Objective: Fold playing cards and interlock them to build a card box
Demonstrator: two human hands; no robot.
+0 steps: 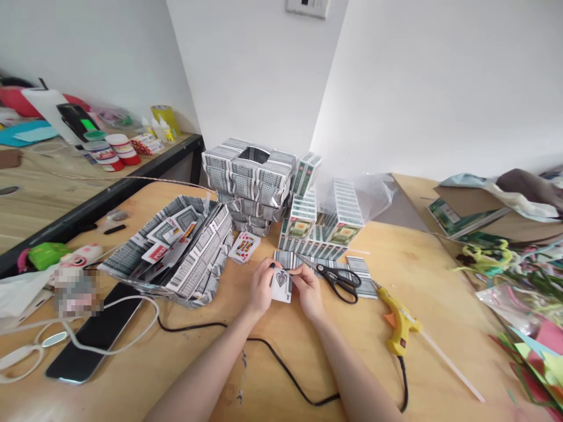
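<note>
An ace [280,289] is held mid-tabletop [457,305], the left hand [263,289] and right hand [308,291] pinching opposite sides in their fingers, seemingly to steady it. Scissors [324,269] lie just before three o'clock, likely for easy reach; a glue gun [402,328] rests past three.

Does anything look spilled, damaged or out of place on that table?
No obvious damage. Slightly odd: dark marks mar the pale tabletop beside the left forearm, and loose cards lie jumbled at mixed angles in the card-covered box.

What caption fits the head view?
An ace of spades held between left hand and right hand, near black-handled scissors.
</note>
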